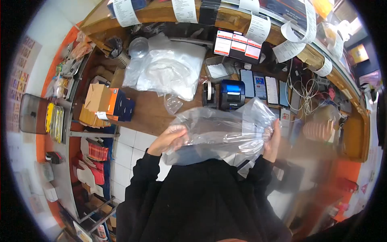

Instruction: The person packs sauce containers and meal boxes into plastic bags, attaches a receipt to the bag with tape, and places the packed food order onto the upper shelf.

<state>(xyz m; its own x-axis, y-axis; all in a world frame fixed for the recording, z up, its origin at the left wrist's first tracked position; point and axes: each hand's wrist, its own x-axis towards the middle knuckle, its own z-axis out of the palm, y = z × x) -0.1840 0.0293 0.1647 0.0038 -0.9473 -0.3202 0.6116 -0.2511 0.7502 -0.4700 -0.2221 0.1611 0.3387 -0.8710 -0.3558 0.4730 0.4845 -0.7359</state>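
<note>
Stretching the clear plastic bag [215, 129] between both hands, I have it at the centre of the frame, just below the blue-and-black printer [232, 95] and the tape roll [209, 92]. To handle it well, I should keep an even, gentle pull, since film this thin could crease or tear, and hold it clear of the printer. The right end needs the softer touch, as the folds bunch there.

My left hand [172, 139], left of centre, closes on the bag's left end, fingers pointing right; I cannot tell whether some sit inside the film. My right hand [273, 139], right of centre, stands with fingers upward, closed on the gathered end. Both forearms reach up from the lower frame, black-sleeved, wrists well apart.
</note>
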